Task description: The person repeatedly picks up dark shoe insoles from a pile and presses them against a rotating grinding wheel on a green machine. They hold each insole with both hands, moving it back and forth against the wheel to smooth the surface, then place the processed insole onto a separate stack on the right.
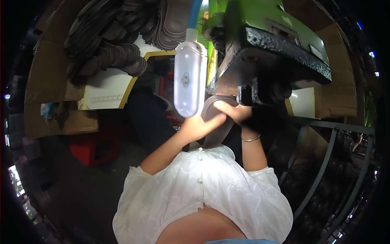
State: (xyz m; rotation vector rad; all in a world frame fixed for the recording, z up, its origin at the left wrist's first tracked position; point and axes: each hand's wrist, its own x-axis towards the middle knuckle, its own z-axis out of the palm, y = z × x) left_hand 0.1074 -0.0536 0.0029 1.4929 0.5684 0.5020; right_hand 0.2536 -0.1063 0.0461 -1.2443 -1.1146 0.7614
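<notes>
Shoe sole [218,132] at green machine [260,18]
Left hand [199,126] and right hand [239,113] clasp it, long axis pointing machineward.

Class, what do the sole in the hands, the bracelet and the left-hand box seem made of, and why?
Sole: probably rubber or foam; dull grey-brown, ridged at the rim.
Bracelet: likely metal; bright, silvery shine.
Box: apparently cardboard; matt brown, bent panels.
</notes>
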